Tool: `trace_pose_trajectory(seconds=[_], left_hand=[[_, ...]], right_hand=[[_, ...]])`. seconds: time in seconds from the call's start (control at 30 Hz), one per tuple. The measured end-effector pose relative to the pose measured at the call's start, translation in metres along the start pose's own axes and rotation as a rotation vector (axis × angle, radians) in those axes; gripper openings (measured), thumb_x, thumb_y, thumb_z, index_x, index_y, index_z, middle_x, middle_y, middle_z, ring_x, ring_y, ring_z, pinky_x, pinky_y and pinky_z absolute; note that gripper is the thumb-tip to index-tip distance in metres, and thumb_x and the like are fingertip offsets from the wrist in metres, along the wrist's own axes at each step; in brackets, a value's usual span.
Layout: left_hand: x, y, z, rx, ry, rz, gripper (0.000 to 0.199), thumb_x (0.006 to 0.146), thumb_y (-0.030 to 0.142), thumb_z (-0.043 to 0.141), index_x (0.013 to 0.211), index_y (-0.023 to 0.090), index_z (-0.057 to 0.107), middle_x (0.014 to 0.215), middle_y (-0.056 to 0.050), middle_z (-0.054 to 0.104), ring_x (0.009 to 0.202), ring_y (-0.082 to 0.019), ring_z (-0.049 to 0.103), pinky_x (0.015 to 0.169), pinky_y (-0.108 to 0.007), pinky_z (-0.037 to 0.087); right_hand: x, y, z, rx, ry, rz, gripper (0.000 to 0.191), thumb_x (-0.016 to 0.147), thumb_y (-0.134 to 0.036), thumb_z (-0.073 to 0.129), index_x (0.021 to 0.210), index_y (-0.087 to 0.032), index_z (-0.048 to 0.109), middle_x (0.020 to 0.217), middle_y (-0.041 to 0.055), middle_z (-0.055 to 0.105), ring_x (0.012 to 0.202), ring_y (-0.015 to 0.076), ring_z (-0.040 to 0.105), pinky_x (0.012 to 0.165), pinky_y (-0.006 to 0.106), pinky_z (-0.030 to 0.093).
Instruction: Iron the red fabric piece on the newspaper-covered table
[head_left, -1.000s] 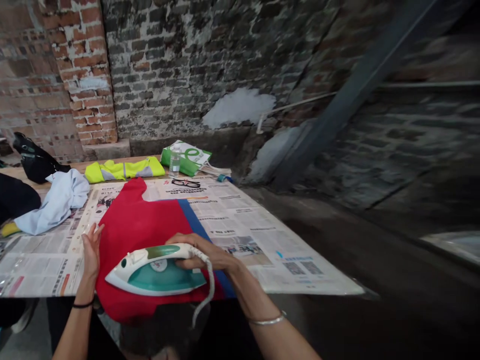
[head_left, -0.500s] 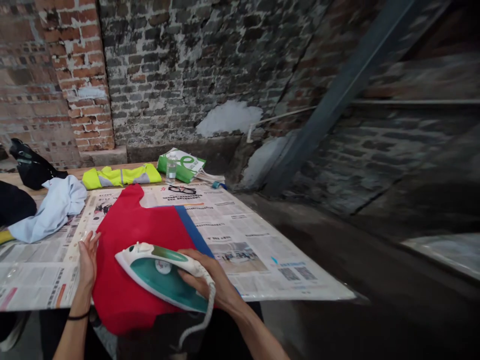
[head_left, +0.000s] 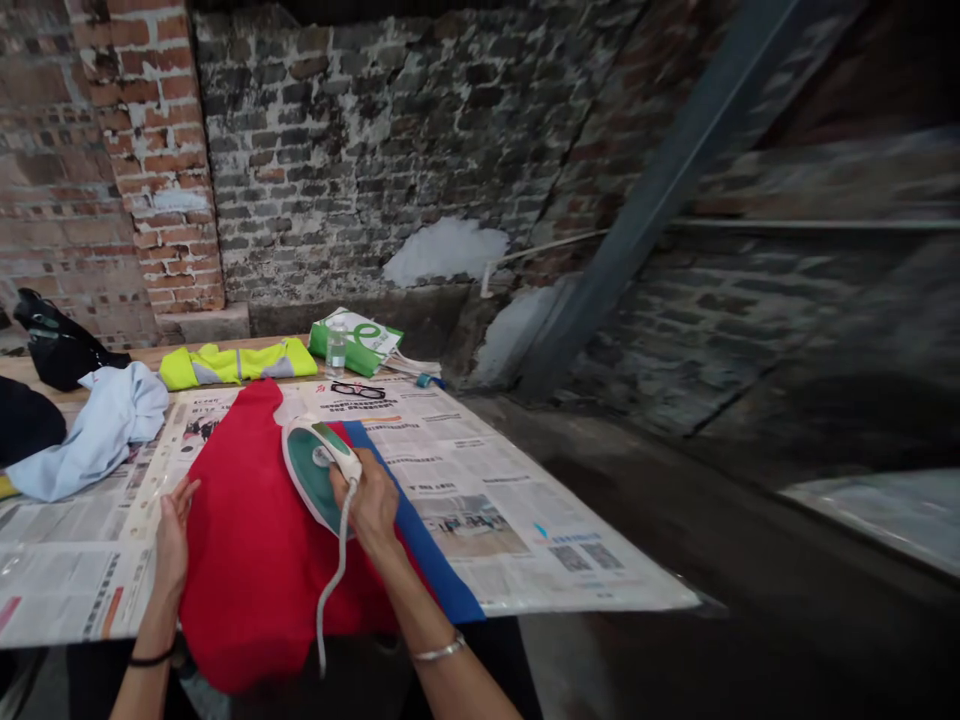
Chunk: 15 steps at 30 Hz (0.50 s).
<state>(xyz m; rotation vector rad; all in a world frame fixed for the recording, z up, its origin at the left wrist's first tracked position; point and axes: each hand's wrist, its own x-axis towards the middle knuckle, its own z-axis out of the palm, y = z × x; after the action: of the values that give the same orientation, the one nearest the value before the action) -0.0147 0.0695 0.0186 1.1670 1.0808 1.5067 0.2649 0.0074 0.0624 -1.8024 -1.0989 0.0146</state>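
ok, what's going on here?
A person's right hand grips a green-and-white iron over a red cloth with a blue strip along one edge. The cloth is spread on newspaper. The left hand lies open at the cloth's left edge. The iron's white cord hangs down toward the person.

The widest passage for a hand runs over the newspaper (head_left: 480, 470) to the right of the blue band (head_left: 416, 530), out toward the paper's far corner. Between the left hand (head_left: 172, 545) and the right hand (head_left: 371, 505), the steam iron (head_left: 315, 470) stands in the way, and its white cord (head_left: 330, 590) drops across the red cloth (head_left: 262, 560) past the near edge. Along the back of the worktop (head_left: 142, 357), the glasses (head_left: 358, 391), water bottle (head_left: 337, 352) and yellow hi-vis vest (head_left: 236, 364) block the route, while a pale blue shirt (head_left: 97, 440) crowds the left side.
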Motion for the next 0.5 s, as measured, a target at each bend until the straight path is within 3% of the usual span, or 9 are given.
trace_pose_trajectory(seconds=[0.17,0.23,0.33,0.4,0.5], left_hand=[[0.005,-0.005,-0.004,0.038,-0.003,0.029,0.08,0.091,0.082,0.033,0.126,0.018,0.066,0.132,-0.017,0.069,0.139,-0.032,0.053,0.126,-0.053,0.025],[0.003,-0.006,-0.004,0.126,-0.01,0.063,0.077,0.094,0.078,0.031,0.125,0.018,0.066,0.133,-0.017,0.069,0.139,-0.032,0.053,0.126,-0.053,0.026],[-0.004,-0.005,0.0,0.338,-0.06,0.137,0.063,0.093,0.071,0.044,0.124,0.022,0.068,0.137,-0.014,0.067,0.139,-0.033,0.052,0.125,-0.055,0.027],[-0.011,-0.003,0.003,0.524,-0.148,0.261,0.053,0.091,0.063,0.055,0.124,0.024,0.069,0.138,-0.013,0.066,0.14,-0.035,0.051,0.123,-0.058,0.03],[-0.022,-0.001,0.005,0.781,-0.268,0.525,0.048,0.091,0.054,0.057,0.127,0.024,0.067,0.138,-0.012,0.066,0.141,-0.035,0.05,0.12,-0.059,0.036]], right_hand=[[0.005,0.002,0.008,0.008,0.017,-0.031,0.018,0.086,-0.036,0.054,0.091,-0.022,0.064,0.079,0.0085,0.07,0.075,0.0257,0.063,0.071,0.035,0.047],[0.003,0.003,0.007,-0.01,0.003,-0.023,0.019,0.086,-0.037,0.054,0.092,-0.022,0.063,0.081,0.0087,0.07,0.077,0.0258,0.063,0.07,0.034,0.047],[0.003,0.003,0.007,-0.034,-0.027,-0.001,0.017,0.086,-0.036,0.054,0.092,-0.021,0.062,0.082,0.0099,0.07,0.079,0.0268,0.064,0.07,0.035,0.047],[0.004,0.003,0.008,-0.027,-0.039,0.002,0.016,0.086,-0.035,0.055,0.092,-0.021,0.062,0.082,0.0106,0.07,0.08,0.0276,0.065,0.072,0.036,0.048],[0.006,0.005,0.01,0.021,-0.051,0.015,0.019,0.085,-0.037,0.058,0.095,-0.021,0.063,0.083,0.0104,0.071,0.083,0.0286,0.067,0.076,0.039,0.05]])
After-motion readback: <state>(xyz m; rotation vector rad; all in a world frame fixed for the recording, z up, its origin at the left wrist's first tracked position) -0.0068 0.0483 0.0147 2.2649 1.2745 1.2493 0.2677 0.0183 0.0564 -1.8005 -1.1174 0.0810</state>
